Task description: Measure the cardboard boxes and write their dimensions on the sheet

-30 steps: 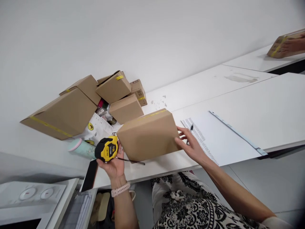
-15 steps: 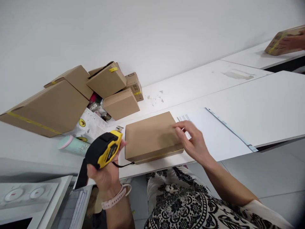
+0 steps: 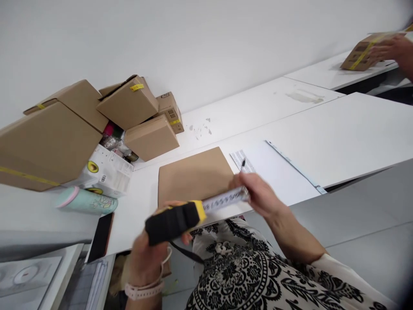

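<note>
Well — left hand [image 3: 146, 254] holds tape measure [image 3: 174, 221] near table edge [image 3: 122, 244] — bottle [image 3: 85, 202] apart.

Looks like smooth, matt cardboard on the nearest box [image 3: 190, 176]; like dull plastic or rubber, too blurred to tell, on the tape measure [image 3: 171, 221], with smooth, painted-looking metal along the blade [image 3: 222, 202]. Shows thin, smooth paper in the sheet [image 3: 277, 172], soft, matt cloth in the garment [image 3: 245, 267], rubbery matt finish on the wristband [image 3: 145, 291], satiny laminate on the tabletop [image 3: 338, 137].

tape measure [image 3: 172, 223]: black/yellow | near box [image 3: 193, 172]: plain brown | bottle [image 3: 88, 202]: mint/pink | garment [image 3: 238, 275]: black-on-cream floral
</note>
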The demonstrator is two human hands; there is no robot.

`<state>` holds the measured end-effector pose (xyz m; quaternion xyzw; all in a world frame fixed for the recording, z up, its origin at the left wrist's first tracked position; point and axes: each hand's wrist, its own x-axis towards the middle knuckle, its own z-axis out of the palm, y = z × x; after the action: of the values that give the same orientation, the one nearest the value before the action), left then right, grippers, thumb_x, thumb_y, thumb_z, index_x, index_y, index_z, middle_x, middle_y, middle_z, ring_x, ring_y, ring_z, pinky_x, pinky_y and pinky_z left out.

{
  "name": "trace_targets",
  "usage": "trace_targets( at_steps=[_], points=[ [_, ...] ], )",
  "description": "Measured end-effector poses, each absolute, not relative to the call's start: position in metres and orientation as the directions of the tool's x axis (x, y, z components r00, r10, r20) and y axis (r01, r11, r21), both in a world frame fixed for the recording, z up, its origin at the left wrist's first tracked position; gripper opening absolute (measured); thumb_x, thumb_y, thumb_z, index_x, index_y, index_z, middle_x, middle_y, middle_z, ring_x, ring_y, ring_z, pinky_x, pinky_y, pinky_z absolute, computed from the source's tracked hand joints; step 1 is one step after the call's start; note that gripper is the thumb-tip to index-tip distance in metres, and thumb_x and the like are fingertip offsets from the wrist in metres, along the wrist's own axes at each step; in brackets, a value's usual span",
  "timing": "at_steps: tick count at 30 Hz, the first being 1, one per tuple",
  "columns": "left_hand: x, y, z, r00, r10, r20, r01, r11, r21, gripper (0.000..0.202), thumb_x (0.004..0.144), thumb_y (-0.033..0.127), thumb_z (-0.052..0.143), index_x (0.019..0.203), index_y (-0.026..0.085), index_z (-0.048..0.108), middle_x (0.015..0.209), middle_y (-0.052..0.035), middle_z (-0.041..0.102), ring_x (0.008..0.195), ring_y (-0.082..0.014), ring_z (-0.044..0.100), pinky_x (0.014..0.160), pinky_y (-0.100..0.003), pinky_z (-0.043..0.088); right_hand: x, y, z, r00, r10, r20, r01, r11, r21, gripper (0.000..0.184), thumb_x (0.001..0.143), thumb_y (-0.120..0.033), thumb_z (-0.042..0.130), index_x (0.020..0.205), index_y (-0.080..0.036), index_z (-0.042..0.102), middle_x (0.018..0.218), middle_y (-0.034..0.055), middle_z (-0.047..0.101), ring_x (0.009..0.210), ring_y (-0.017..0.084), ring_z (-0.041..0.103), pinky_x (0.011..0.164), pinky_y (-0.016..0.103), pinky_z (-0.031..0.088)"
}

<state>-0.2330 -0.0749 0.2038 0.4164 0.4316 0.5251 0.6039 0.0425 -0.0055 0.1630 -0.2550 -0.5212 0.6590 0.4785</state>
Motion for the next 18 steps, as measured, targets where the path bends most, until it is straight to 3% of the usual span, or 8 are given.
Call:
trace_targets(
  at_steps=[2, 4, 8, 12, 18],
  points=[
    [-0.256, -0.062, 0.205, -0.172, 0.983, -0.060, -0.259, 0.014, 0.966, 0.053, 0.066, 0.068, 0.072, 0.076, 0.017, 0.077, 0.063, -0.0110, 0.071, 0.047, -0.0288, 0.062, 0.047, -0.049, 0.056, 0.061, 0.015, 0.165, -0.216, 0.963, 0.161, -0.430, 0.054, -0.901, 0.063, 0.089, -0.076, 0.057, 0.056, -0.025, 0.039, 0.049, -0.0062, 0.030, 0.049, 0.012, 0.029, 0.049, 0.030, 0.027],
    [-0.284, -0.047, 0.203, -0.332, 0.939, -0.089, -0.249, 0.004, 0.969, 0.049, 0.072, 0.067, 0.063, 0.066, 0.019, 0.072, 0.049, -0.0066, 0.062, 0.044, -0.0259, 0.057, 0.046, -0.045, 0.055, 0.074, 0.034, 0.161, -0.151, 0.983, 0.102, -0.437, 0.026, -0.899, 0.063, 0.083, -0.076, 0.064, 0.057, -0.025, 0.038, 0.049, -0.0072, 0.028, 0.047, 0.011, 0.023, 0.049, 0.030, 0.021],
    [-0.330, -0.018, 0.200, -0.531, 0.820, -0.213, -0.251, 0.088, 0.964, 0.052, 0.088, 0.062, 0.044, 0.072, 0.020, 0.070, 0.046, -0.0048, 0.059, 0.047, -0.0231, 0.058, 0.047, -0.037, 0.053, 0.072, 0.060, 0.135, -0.132, 0.991, -0.005, -0.354, -0.052, -0.934, 0.065, 0.073, -0.076, 0.075, 0.055, -0.024, 0.040, 0.049, -0.0064, 0.033, 0.048, 0.009, 0.022, 0.051, 0.030, 0.014],
    [-0.349, -0.003, 0.198, -0.561, 0.784, -0.266, -0.261, 0.138, 0.955, 0.050, 0.089, 0.063, 0.046, 0.086, 0.019, 0.070, 0.059, -0.0057, 0.068, 0.047, -0.0207, 0.059, 0.045, -0.033, 0.053, 0.053, 0.070, 0.110, -0.097, 0.995, 0.005, -0.268, -0.021, -0.963, 0.067, 0.074, -0.079, 0.073, 0.054, -0.024, 0.039, 0.052, -0.0052, 0.035, 0.051, 0.010, 0.023, 0.053, 0.031, 0.016],
    [-0.364, 0.000, 0.192, -0.521, 0.798, -0.302, -0.308, 0.155, 0.939, 0.052, 0.096, 0.055, 0.038, 0.084, 0.016, 0.070, 0.057, -0.0071, 0.069, 0.040, -0.0187, 0.056, 0.042, -0.033, 0.055, 0.047, 0.067, 0.104, -0.075, 0.996, 0.039, -0.049, 0.035, -0.998, 0.065, 0.080, -0.078, 0.067, 0.059, -0.023, 0.038, 0.059, -0.0047, 0.030, 0.058, 0.012, 0.026, 0.057, 0.030, 0.018]
  ],
)
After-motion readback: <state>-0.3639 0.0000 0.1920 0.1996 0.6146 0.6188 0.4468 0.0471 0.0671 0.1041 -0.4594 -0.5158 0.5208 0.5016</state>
